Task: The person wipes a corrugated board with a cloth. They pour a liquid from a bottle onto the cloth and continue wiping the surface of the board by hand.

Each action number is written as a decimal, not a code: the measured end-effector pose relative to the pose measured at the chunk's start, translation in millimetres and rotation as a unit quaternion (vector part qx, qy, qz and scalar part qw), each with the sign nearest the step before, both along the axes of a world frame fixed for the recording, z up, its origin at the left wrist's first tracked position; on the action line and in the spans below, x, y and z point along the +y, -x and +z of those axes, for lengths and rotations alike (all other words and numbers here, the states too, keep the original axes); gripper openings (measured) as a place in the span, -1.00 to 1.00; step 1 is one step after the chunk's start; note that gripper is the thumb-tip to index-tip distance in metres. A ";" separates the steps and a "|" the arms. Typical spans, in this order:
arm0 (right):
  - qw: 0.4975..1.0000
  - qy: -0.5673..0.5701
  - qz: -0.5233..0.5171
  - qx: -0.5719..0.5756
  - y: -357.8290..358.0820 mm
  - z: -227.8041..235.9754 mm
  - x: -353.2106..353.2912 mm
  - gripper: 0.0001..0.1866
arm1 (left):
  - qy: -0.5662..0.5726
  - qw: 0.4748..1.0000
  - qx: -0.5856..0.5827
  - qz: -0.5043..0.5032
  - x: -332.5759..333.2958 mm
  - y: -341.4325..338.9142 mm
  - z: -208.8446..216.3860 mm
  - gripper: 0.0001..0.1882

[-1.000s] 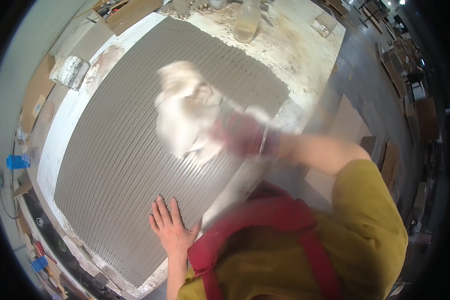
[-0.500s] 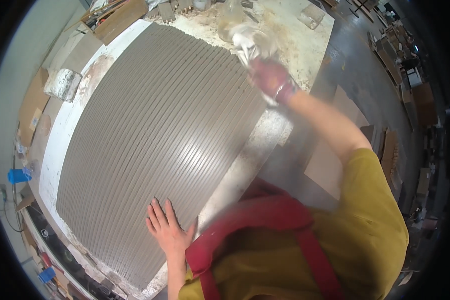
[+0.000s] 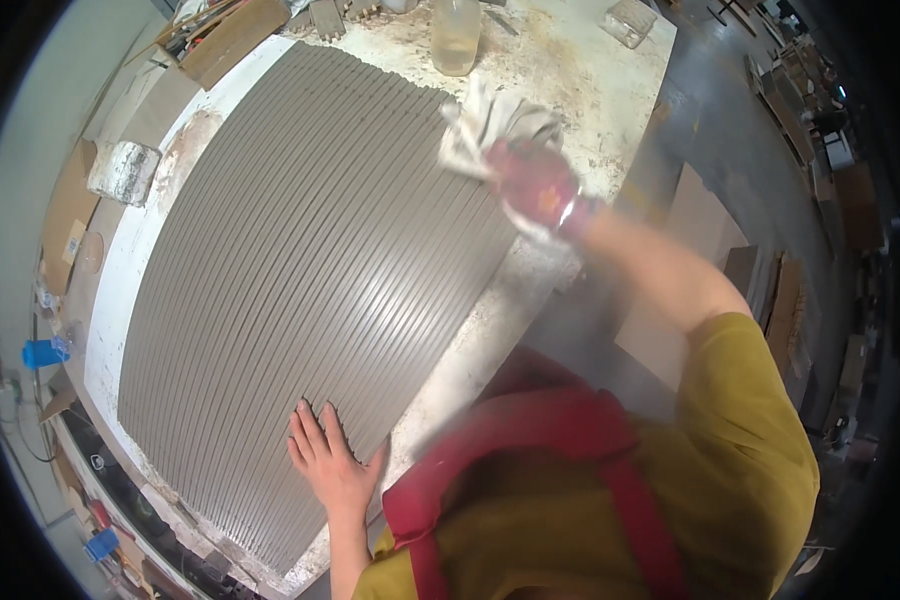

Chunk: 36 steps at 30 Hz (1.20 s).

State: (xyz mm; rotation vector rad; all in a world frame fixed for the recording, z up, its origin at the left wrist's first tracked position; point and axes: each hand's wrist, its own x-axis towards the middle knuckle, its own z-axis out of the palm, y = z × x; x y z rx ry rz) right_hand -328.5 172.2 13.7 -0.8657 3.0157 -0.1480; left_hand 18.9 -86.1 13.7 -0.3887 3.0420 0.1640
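On the white, stained workbench (image 3: 590, 80): grey ribbed panel (image 3: 300, 270), long parallel grooves. Left hand (image 3: 332, 465) flat, fingers spread at its near edge. Right hand (image 3: 540, 185) grips crumpled white rag (image 3: 490, 125) at far corner.

This is a workshop. A large grey ribbed panel (image 3: 310, 290) lies on a white counter (image 3: 580, 60) stained and crusted with dried plaster or paint, with a cloudy jar (image 3: 456, 35) and wooden scraps (image 3: 232, 40) at its far end. Around it, a grey concrete floor (image 3: 710, 110) carries leaning boards (image 3: 770, 290) and cluttered shelves.
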 end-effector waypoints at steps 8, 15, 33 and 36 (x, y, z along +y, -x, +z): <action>0.989 0.129 -0.058 -0.034 112.6 -41.4 103.3 -0.54 | 0.008 1.000 -0.011 -0.006 -2.4 -0.9 -0.2 0.05; 0.975 0.182 -0.082 -0.093 48.3 42.8 44.3 -0.54 | 0.007 1.000 -0.003 0.003 0.0 0.4 0.2 -0.01; 0.913 0.244 0.316 0.090 -82.7 -38.6 -31.2 -0.61 | 0.015 0.999 0.025 -0.031 -3.1 -2.3 -2.6 0.03; 0.944 0.231 0.100 0.214 -23.0 -25.8 23.4 -0.63 | 0.026 0.999 0.018 -0.034 -3.3 -1.3 -0.6 0.03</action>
